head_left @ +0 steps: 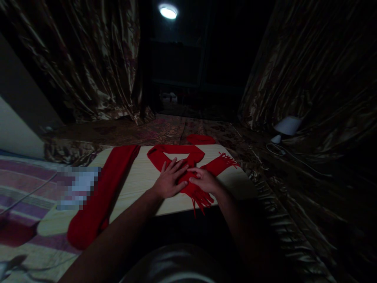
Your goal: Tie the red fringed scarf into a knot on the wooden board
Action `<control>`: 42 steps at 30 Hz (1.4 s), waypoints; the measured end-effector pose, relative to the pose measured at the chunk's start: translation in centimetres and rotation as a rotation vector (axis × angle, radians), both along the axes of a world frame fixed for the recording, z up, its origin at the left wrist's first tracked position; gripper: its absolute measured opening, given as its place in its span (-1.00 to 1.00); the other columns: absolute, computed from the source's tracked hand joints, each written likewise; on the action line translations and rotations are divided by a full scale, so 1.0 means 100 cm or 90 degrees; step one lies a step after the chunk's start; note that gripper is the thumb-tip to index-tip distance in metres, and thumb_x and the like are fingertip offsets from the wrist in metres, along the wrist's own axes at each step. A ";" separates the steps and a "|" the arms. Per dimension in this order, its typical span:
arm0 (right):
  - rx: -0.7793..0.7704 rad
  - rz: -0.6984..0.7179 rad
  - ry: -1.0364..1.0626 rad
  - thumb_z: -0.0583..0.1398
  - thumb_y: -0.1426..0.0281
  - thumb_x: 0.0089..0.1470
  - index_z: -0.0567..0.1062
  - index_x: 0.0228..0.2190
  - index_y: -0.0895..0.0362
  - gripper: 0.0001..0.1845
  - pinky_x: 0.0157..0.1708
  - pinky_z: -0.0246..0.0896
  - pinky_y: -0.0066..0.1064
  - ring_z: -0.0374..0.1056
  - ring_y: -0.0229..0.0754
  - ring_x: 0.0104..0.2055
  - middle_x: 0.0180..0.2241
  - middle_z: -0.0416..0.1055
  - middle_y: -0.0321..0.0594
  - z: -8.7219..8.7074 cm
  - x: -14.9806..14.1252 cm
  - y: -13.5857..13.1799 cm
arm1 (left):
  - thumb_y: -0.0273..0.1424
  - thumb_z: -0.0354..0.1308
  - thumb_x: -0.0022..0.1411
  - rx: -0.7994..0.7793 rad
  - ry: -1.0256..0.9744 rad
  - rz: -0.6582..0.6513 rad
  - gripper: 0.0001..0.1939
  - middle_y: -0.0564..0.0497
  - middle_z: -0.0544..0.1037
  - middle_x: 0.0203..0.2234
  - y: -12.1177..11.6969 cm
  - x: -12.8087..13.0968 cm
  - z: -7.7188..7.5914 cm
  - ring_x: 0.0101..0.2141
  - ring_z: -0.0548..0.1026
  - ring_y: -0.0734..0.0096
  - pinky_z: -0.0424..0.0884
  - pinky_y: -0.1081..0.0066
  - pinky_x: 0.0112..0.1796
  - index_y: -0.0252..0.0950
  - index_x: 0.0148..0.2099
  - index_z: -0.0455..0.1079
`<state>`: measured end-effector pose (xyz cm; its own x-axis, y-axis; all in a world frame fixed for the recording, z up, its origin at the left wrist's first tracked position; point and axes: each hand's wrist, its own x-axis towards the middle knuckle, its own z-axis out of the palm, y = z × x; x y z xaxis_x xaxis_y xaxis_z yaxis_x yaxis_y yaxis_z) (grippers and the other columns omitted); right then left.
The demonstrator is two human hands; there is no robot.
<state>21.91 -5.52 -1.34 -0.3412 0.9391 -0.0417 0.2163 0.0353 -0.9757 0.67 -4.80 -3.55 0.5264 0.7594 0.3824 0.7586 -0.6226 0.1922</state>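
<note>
A red fringed scarf lies looped and crossed on a pale wooden tabletop. One fringed end points toward me, and the other reaches to the right. My left hand rests flat on the crossing, fingers spread. Close beside it, my right hand touches the scarf with the index finger stretched out and the thumb apart from it; its other fingers are mostly hidden. To the left, a long strip of red knitted fabric runs across the tabletop and hangs over its near edge.
Another red cloth piece lies just beyond the far edge. At left are a blurred-out sheet and striped bedding. A small white lamp with a cord stands at right. Dark curtains frame the window.
</note>
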 end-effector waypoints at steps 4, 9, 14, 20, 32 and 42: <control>0.040 -0.011 0.004 0.27 0.32 -0.02 0.50 -0.36 0.13 -0.84 -0.29 0.27 -0.39 0.40 -0.19 -0.30 -0.37 0.50 -0.26 0.004 0.001 -0.002 | 0.01 -0.02 0.33 -0.023 0.013 -0.039 -0.31 0.02 -0.01 0.41 0.000 0.001 0.001 0.39 -0.13 -0.03 -0.20 -0.25 0.26 0.01 0.43 -0.01; 0.041 0.027 -0.123 0.27 0.37 -0.04 0.45 -0.48 0.15 -0.89 -0.45 0.15 -0.48 0.31 -0.28 -0.47 -0.54 0.40 -0.34 -0.005 0.017 -0.005 | 0.00 0.00 0.32 -0.065 0.034 -0.063 -0.33 -0.04 0.11 0.37 0.004 0.001 -0.004 0.38 -0.09 -0.03 -0.22 -0.28 0.26 -0.03 0.40 0.09; 0.016 0.059 -0.250 0.25 0.35 0.04 0.41 -0.47 0.13 -0.86 -0.57 0.04 -0.53 0.22 -0.35 -0.61 -0.64 0.33 -0.41 -0.008 0.036 -0.011 | 0.02 0.02 0.30 -0.066 0.041 -0.061 -0.34 -0.03 0.10 0.37 0.004 0.000 -0.006 0.38 -0.11 -0.03 -0.20 -0.28 0.25 0.00 0.38 0.13; 0.013 0.028 -0.430 0.16 0.24 0.18 0.36 -0.43 0.08 -0.79 -0.56 0.03 -0.47 0.27 -0.28 -0.64 -0.65 0.37 -0.36 0.005 0.049 -0.015 | 0.02 0.02 0.30 -0.070 0.033 -0.061 -0.38 0.02 0.11 0.37 0.006 0.000 -0.009 0.38 -0.10 -0.07 -0.19 -0.30 0.25 0.07 0.36 0.17; 0.437 -0.121 -0.504 0.04 0.39 0.25 0.34 0.16 0.24 -0.53 0.17 0.08 -0.30 0.21 -0.06 0.22 0.22 0.26 0.05 0.013 -0.013 0.015 | -0.03 0.07 0.28 -0.081 0.010 -0.067 -0.33 -0.02 0.13 0.36 0.007 -0.002 -0.008 0.37 -0.06 -0.04 -0.08 -0.22 0.27 -0.06 0.38 0.16; 0.440 -0.161 -0.513 0.07 0.45 0.19 0.53 -0.06 0.16 -0.66 0.15 0.09 -0.26 0.32 -0.05 0.10 0.04 0.46 -0.03 0.000 0.001 0.010 | -0.12 0.02 0.31 -0.071 -0.028 0.039 -0.35 -0.10 0.15 0.35 0.012 -0.002 -0.015 0.35 0.03 -0.05 0.08 -0.11 0.26 -0.23 0.37 0.20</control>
